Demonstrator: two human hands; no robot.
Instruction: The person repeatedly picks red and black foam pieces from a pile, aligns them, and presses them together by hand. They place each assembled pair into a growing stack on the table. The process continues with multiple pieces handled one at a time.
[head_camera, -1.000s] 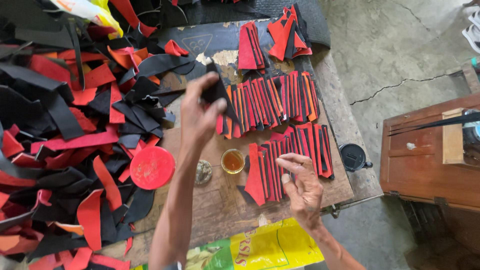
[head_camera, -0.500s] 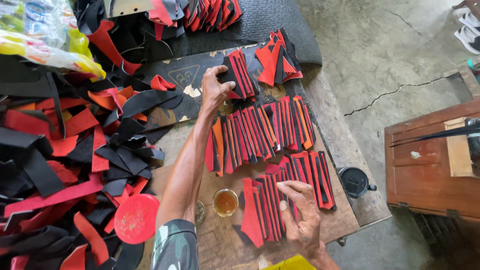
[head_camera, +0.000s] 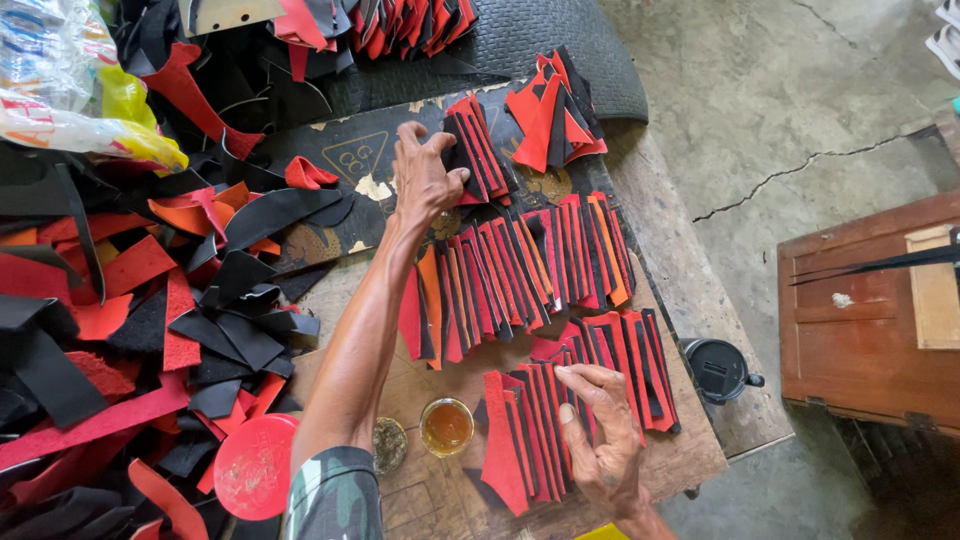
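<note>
My left hand (head_camera: 425, 178) reaches far across the wooden board (head_camera: 690, 465) and grips a small stack of red and black cut pieces (head_camera: 478, 148). My right hand (head_camera: 600, 435) rests flat, fingers spread, on the near row of overlapping red and black pieces (head_camera: 545, 430). Between the hands lies a longer middle row of the same pieces (head_camera: 520, 265), some orange. Another fanned stack of red and black pieces (head_camera: 555, 118) lies at the far edge.
A heap of red, orange and black scraps (head_camera: 150, 300) covers the left side. A small cup of amber liquid (head_camera: 446, 426), a red round lid (head_camera: 255, 466) and a black lid (head_camera: 717, 369) sit near the front. A brown wooden box (head_camera: 870, 320) stands at right.
My left hand has stretched farther forward and closed on the small stack at the far side. The view has tipped forward; my right hand stays on the near row.
</note>
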